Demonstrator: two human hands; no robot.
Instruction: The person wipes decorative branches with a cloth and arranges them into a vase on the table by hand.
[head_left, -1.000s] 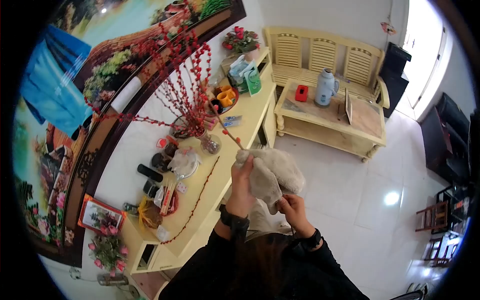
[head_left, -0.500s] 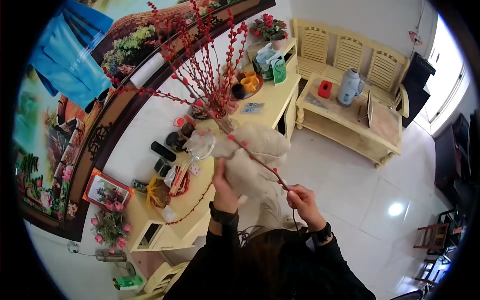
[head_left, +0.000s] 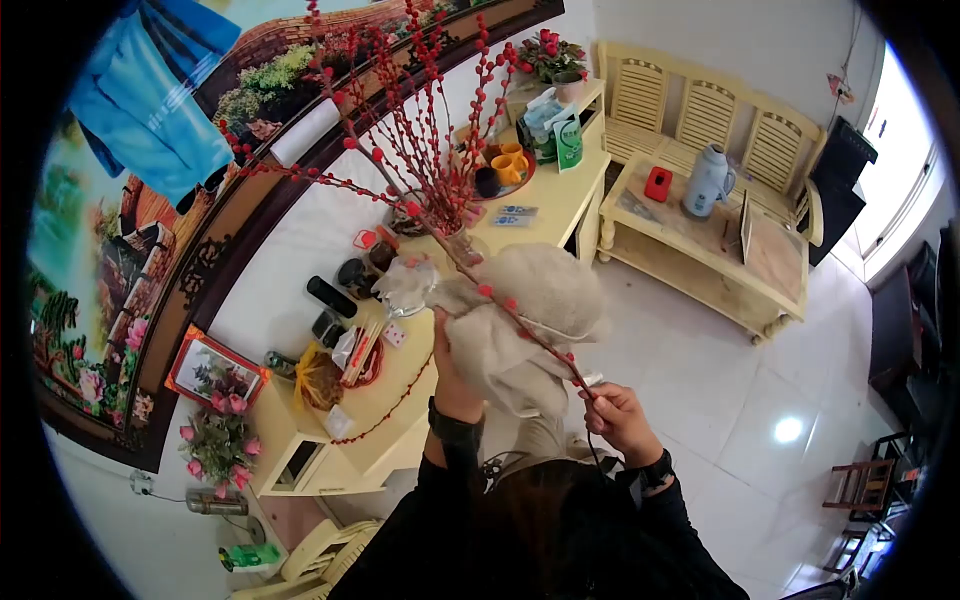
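Observation:
In the head view, a long brown stem with red berries (head_left: 540,342) runs from my right hand up and left across a beige cloth bundle (head_left: 545,285). My right hand (head_left: 618,420) is closed around the stem's lower end, thumb and fingers pinched together. My left hand (head_left: 457,378) is at the left edge of the beige cloth; its fingers go behind the fabric and are mostly hidden. Beyond the cloth, a vase (head_left: 462,247) holds several red berry branches (head_left: 430,150) on the cream cabinet.
On the cream cabinet (head_left: 395,445) lie a loose berry sprig (head_left: 395,418), a red basket (head_left: 365,362), dark jars and orange cups (head_left: 510,165). To the right stands a low table (head_left: 640,225) with a thermos (head_left: 706,182), before a wooden bench (head_left: 705,110). A framed picture (head_left: 213,372) leans left.
The beige cloth has shifted up and right and spread out. My right hand has moved slightly down and right with the stem, while my left fingers have slipped further behind the cloth.

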